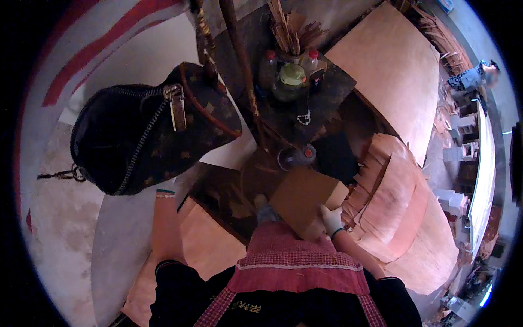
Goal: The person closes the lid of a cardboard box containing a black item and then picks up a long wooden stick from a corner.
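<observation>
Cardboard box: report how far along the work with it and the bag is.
Done: little that shows; thin wood sheets lie stacked at the right, bottles stand on the dark table. In hand: the right hand, gloved, grips the cardboard box at its edge, above the checked apron; the left hand is hidden behind the dark zipped bag, raised on the left arm. Left: box and bag are both held up, neither set down.

- The bag (pixel 144 133), dark with brown patches, is hanging up at the left, its zipper running open along the edge and a metal pull dangling near the top; the left hand is hidden behind it.
- The box (pixel 305 199), plain brown cardboard, is sitting tilted just above the red checked apron, with the gloved right hand (pixel 330 218) gripping its lower right corner.
</observation>
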{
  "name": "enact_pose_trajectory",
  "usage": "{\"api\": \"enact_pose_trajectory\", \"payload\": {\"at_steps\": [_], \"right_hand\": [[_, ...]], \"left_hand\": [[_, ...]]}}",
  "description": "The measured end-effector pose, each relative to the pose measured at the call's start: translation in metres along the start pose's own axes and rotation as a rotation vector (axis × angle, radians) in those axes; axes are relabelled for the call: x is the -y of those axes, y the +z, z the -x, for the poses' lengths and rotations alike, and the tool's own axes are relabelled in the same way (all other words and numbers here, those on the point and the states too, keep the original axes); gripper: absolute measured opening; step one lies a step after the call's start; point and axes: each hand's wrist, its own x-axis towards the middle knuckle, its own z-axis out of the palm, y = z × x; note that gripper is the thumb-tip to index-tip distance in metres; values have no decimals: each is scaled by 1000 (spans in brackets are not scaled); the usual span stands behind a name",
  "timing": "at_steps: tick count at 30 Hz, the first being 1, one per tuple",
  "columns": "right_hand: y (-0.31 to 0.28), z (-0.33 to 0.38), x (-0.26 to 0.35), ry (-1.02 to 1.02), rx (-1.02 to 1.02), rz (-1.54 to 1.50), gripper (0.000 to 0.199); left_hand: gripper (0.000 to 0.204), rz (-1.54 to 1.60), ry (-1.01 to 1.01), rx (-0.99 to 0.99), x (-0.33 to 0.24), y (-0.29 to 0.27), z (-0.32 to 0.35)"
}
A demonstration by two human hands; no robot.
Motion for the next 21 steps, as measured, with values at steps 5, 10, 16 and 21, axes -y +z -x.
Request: {"api": "enact_pose_trajectory", "payload": {"at_steps": [5, 10, 16, 21], "right_hand": [[0, -3, 13, 53, 40, 1, 79], [9, -15, 10, -18, 34, 84, 77], [0, -7, 28, -151, 58, 247, 90], [-15, 0, 31, -169, 99, 378, 101]], "left_hand": [[51, 0, -152, 112, -5, -19, 14], [52, 101, -557, 347, -46, -35, 50], [51, 590, -320, 671, -211, -65, 37], [69, 803, -96, 94, -311, -32, -99]]}}
